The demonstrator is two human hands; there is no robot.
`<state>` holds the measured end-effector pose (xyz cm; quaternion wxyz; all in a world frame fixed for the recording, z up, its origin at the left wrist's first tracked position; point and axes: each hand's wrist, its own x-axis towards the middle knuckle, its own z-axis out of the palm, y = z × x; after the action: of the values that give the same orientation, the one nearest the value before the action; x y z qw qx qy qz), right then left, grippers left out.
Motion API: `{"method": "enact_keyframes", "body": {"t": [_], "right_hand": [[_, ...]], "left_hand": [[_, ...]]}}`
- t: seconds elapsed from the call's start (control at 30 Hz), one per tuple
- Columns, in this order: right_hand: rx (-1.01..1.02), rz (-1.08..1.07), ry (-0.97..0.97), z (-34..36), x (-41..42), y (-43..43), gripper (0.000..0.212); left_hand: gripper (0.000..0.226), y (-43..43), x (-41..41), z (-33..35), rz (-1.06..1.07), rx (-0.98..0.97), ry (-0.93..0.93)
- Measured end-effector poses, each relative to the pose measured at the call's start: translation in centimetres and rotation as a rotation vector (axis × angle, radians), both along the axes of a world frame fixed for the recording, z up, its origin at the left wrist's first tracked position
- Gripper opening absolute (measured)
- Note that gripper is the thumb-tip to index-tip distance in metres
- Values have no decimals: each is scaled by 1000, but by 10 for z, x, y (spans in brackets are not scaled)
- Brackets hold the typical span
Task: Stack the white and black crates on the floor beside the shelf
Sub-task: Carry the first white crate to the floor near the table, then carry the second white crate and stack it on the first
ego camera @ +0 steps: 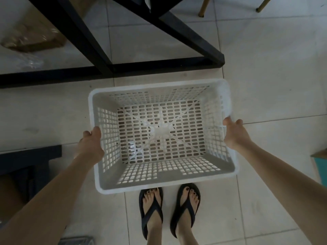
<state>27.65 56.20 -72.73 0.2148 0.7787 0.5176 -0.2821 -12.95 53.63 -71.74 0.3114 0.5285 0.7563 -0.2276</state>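
A white perforated plastic crate is held open side up in the air above the tiled floor, and it is empty. My left hand grips its left rim, fingers curled over the edge. My right hand grips the right rim the same way. No black crate can be picked out for certain in this view.
A black metal frame with crossed legs stands on the floor just beyond the crate. A dark low shelf edge lies at the left. My feet in black flip-flops stand below the crate. Brown packaging lies under the frame; a teal box sits at the right edge.
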Motion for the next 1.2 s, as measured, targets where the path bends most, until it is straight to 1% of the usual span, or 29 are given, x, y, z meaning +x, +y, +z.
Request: {"method": "enact_keyframes", "body": {"t": [0.1, 0.2, 0.37, 0.47, 0.57, 0.73, 0.8, 0.93, 1.1, 1.2], "right_hand": [[-38, -24, 20, 11, -6, 3, 61], [-26, 10, 16, 29, -13, 7, 53], [-18, 109, 32, 76, -29, 6, 45], [-2, 186, 25, 117, -42, 3, 41], [57, 242, 29, 164, -58, -2, 35], [141, 364, 92, 245, -79, -23, 41], [185, 421, 140, 281, -88, -39, 44], [252, 624, 189, 356, -109, -82, 40], [269, 876, 201, 438, -154, -157, 40], [253, 1004, 236, 480, -194, -215, 40]], "left_hand": [[40, 2, 4, 6, 11, -65, 10], [42, 3, 11, 18, 17, -103, 39], [44, -2, 23, 63, -35, -46, 32], [37, -1, 32, 105, -69, -16, 20], [33, -5, 40, 158, -57, 32, 30], [31, -39, 49, 253, -25, 134, 25], [31, -64, 48, 292, 10, 168, 21], [33, -139, 46, 371, 134, 239, 60], [28, -263, 39, 456, 270, 329, 115], [28, -345, 31, 497, 340, 323, 147]]}}
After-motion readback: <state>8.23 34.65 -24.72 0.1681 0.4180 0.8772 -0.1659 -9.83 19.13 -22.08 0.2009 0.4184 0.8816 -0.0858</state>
